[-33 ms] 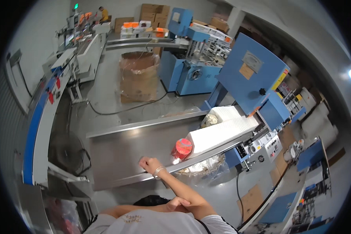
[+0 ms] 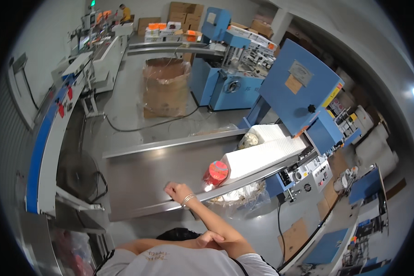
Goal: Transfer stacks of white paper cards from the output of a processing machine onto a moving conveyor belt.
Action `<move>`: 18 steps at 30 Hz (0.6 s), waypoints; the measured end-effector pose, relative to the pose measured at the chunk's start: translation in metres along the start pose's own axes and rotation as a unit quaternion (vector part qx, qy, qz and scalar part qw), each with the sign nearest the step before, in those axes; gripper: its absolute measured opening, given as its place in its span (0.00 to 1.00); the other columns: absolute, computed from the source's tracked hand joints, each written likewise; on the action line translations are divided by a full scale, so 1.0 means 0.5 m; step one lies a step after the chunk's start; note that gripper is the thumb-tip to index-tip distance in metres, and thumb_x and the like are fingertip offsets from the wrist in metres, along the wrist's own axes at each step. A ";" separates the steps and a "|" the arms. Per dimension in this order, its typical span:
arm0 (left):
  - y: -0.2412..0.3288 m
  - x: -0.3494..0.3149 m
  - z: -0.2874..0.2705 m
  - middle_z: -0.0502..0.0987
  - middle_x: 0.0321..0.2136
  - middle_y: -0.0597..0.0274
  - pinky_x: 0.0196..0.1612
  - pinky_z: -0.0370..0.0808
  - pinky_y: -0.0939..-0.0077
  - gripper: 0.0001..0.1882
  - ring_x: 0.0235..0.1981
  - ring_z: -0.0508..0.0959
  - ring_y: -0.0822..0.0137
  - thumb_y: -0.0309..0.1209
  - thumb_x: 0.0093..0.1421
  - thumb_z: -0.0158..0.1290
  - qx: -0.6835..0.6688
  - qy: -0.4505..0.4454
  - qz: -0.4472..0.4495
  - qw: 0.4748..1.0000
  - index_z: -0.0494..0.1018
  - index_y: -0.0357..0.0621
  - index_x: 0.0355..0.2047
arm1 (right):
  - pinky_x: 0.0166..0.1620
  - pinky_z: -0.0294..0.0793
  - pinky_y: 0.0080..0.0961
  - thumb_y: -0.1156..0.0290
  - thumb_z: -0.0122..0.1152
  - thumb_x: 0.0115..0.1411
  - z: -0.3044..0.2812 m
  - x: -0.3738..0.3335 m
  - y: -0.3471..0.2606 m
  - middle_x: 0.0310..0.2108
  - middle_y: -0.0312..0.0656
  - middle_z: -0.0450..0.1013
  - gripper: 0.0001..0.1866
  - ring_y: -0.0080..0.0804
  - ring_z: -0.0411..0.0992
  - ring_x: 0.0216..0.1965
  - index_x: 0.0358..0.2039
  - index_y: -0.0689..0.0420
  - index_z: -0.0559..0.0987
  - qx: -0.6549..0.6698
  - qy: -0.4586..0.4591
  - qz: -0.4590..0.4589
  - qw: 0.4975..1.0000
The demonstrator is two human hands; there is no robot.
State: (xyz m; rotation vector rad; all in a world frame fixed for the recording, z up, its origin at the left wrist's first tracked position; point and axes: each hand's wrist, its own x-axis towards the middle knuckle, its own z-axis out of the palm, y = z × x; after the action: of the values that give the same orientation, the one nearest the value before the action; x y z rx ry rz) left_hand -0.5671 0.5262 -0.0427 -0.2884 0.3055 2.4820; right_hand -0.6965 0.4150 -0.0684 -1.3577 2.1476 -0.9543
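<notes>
My right hand (image 2: 178, 190) rests on the near rim of a long metal tray (image 2: 147, 184), its fingers curled in with nothing showing in them. Two bangles circle that wrist. My left hand (image 2: 209, 239) lies across my body, with its fingers bent against the inside of my right arm near the elbow. On the tray, to the right of my right hand and apart from it, stands a red round container (image 2: 215, 172). It is at the front end of a long row of thin white stacked pieces (image 2: 262, 158). Behind it, a pale wrapped roll (image 2: 248, 140) is at the end of a second white row (image 2: 267, 132).
A blue machine (image 2: 299, 83) stands over the tray's right end. A bag-lined carton (image 2: 165, 89) and another blue machine (image 2: 234, 89) are beyond. A conveyor with a blue edge (image 2: 41, 161) runs along the left. Cables cross the floor. Far back is a person in yellow (image 2: 125, 14).
The whole view has shifted very slightly. My hands and the things on the tray keep their places.
</notes>
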 end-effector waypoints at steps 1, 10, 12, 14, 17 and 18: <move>0.004 -0.017 0.015 0.72 0.51 0.57 0.58 0.63 0.64 0.24 0.53 0.70 0.60 0.32 0.54 0.46 -0.005 0.042 -0.032 0.999 0.68 0.42 0.53 | 0.35 0.74 0.39 0.55 0.55 0.58 -0.004 -0.002 -0.006 0.24 0.47 0.76 0.13 0.49 0.75 0.29 0.32 0.50 0.79 -0.007 0.000 0.005 1.000; 0.018 -0.028 -0.029 0.75 0.46 0.61 0.56 0.65 0.69 0.21 0.50 0.73 0.63 0.30 0.52 0.49 0.021 0.124 -0.080 0.989 0.70 0.42 0.49 | 0.38 0.73 0.42 0.55 0.54 0.57 -0.031 0.006 -0.041 0.25 0.47 0.76 0.13 0.50 0.75 0.32 0.31 0.51 0.78 -0.090 -0.002 0.056 0.994; 0.021 -0.032 -0.039 0.74 0.49 0.61 0.56 0.66 0.70 0.23 0.50 0.72 0.62 0.30 0.53 0.50 0.041 0.154 -0.084 0.984 0.69 0.42 0.51 | 0.39 0.73 0.41 0.54 0.54 0.57 -0.028 0.000 -0.048 0.26 0.47 0.76 0.13 0.49 0.75 0.33 0.31 0.50 0.78 -0.105 -0.005 0.069 0.992; 0.019 -0.051 -0.033 0.72 0.50 0.59 0.59 0.64 0.69 0.24 0.52 0.71 0.61 0.30 0.54 0.49 -0.010 0.051 -0.059 0.997 0.67 0.41 0.52 | 0.40 0.73 0.41 0.53 0.53 0.58 -0.022 -0.005 -0.050 0.27 0.46 0.77 0.14 0.48 0.75 0.34 0.33 0.47 0.79 -0.137 -0.019 0.073 0.988; 0.020 -0.070 -0.005 0.71 0.52 0.57 0.61 0.61 0.66 0.25 0.54 0.70 0.60 0.28 0.54 0.47 -0.012 0.040 -0.043 0.998 0.66 0.40 0.54 | 0.40 0.73 0.42 0.51 0.52 0.58 -0.021 -0.008 -0.049 0.28 0.46 0.77 0.15 0.48 0.75 0.34 0.34 0.46 0.79 -0.139 -0.019 0.071 0.988; 0.016 -0.068 -0.005 0.71 0.52 0.56 0.62 0.60 0.65 0.25 0.54 0.70 0.60 0.28 0.54 0.46 -0.018 0.020 -0.024 0.999 0.65 0.39 0.54 | 0.40 0.73 0.42 0.51 0.52 0.58 -0.021 -0.008 -0.048 0.28 0.46 0.77 0.15 0.48 0.75 0.34 0.34 0.46 0.79 -0.142 -0.018 0.071 0.987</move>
State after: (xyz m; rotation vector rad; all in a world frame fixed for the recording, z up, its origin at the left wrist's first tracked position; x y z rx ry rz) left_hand -0.5448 0.5006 -0.0346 -0.3578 0.2671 2.4380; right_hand -0.6868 0.4151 -0.0436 -1.3140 2.3844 -0.5804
